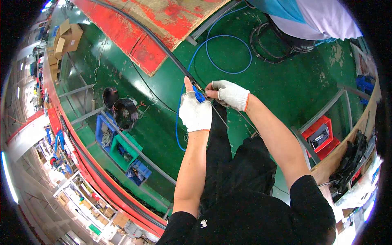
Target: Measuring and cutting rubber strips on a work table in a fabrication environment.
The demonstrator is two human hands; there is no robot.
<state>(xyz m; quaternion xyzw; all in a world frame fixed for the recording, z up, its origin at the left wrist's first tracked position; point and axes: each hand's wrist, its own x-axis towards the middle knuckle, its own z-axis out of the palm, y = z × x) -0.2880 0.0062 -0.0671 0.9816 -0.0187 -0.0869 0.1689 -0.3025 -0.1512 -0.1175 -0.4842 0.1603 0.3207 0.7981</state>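
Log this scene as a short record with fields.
Left hand: white-gloved hand, closed around a blue object, type unclear
Right hand: white-gloved hand, fingertips near the end of a black cable
Tabletop: worn red surface
Floor: green, with a looped blue hose
Left side: green bin between two blue bins
Right side: red bin

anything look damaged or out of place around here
Yes: the red table at the top has paint worn off in big patches, showing bare tan wood. The green floor is scuffed pale at upper right. A blue hose seems to loop loosely across it, perhaps a trip risk.
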